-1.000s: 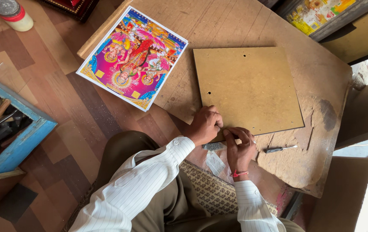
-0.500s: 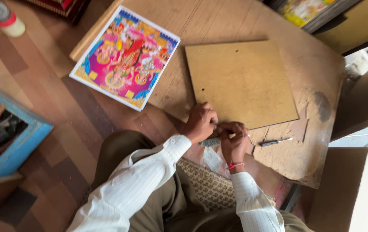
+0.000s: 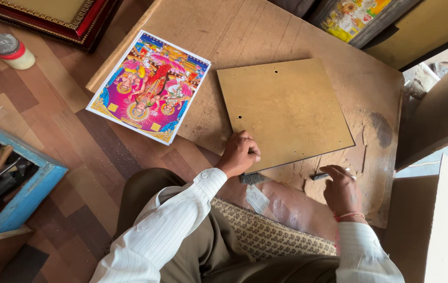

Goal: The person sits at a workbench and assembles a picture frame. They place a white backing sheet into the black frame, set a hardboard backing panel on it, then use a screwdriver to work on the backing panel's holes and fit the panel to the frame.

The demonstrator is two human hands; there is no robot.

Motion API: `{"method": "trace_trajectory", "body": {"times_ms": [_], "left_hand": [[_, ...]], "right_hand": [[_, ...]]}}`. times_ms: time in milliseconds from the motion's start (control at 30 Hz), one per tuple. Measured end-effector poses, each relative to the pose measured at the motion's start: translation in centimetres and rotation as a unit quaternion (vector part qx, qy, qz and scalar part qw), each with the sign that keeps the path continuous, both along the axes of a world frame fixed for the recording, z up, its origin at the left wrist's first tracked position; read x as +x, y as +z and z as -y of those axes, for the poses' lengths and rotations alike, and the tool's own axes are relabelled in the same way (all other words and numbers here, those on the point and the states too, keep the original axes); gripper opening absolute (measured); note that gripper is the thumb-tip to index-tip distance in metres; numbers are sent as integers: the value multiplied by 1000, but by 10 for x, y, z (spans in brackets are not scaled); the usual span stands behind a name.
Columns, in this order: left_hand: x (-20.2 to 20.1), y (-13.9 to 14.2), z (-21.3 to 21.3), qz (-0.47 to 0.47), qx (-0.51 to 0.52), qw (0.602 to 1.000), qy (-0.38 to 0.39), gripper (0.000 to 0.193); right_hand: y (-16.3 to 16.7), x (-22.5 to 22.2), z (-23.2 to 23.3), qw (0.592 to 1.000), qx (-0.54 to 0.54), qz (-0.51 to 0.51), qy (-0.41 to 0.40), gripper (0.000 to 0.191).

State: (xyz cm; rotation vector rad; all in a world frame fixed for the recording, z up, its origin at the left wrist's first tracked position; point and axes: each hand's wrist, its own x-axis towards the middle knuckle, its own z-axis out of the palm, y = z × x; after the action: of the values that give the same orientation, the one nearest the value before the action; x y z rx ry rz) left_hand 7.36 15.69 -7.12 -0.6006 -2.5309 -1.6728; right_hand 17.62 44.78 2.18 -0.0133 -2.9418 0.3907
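Item: square brown hardboard panel (image 3: 286, 112); our left hand (image 3: 240, 153) curls on its near corner, right hand (image 3: 340, 189) beside it pinches a small metal tool (image 3: 321, 176).

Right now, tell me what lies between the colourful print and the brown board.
Head view: only bare, scuffed worktop lies between the colourful print and the brown board; they lie apart.

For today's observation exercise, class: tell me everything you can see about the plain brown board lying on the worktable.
The brown board is a thin, roughly square sheet that looks like hardboard, matt ochre with a few small holes near its top and left edges. It lies flat, slightly skewed, on the worn wooden worktable, right of the colourful print. The left hand rests on its near left corner; the right hand is just off its near edge.
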Motion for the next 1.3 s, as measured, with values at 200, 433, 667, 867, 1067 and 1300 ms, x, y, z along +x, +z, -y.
{"method": "trace_trajectory", "body": {"times_ms": [200,433,667,867,1067,1300], "left_hand": [[6,9,-5,-14,-36,999,19,10],[7,6,-11,-34,-49,997,50,9],[6,1,-14,-11,-86,995,50,10],[0,5,-1,-43,9,999,4,8],[15,51,18,-153,-120,980,35,6],[14,80,14,6,9,995,-102,17]], "right_hand": [[-21,-3,2,995,43,52,-79,32],[17,-6,23,984,37,51,-169,9],[58,-3,108,942,-230,-235,69,60],[47,-6,149,945,-212,-231,93,54],[34,-15,150,928,-265,-248,81,52],[28,-20,152,934,-238,-255,74,52]]}}
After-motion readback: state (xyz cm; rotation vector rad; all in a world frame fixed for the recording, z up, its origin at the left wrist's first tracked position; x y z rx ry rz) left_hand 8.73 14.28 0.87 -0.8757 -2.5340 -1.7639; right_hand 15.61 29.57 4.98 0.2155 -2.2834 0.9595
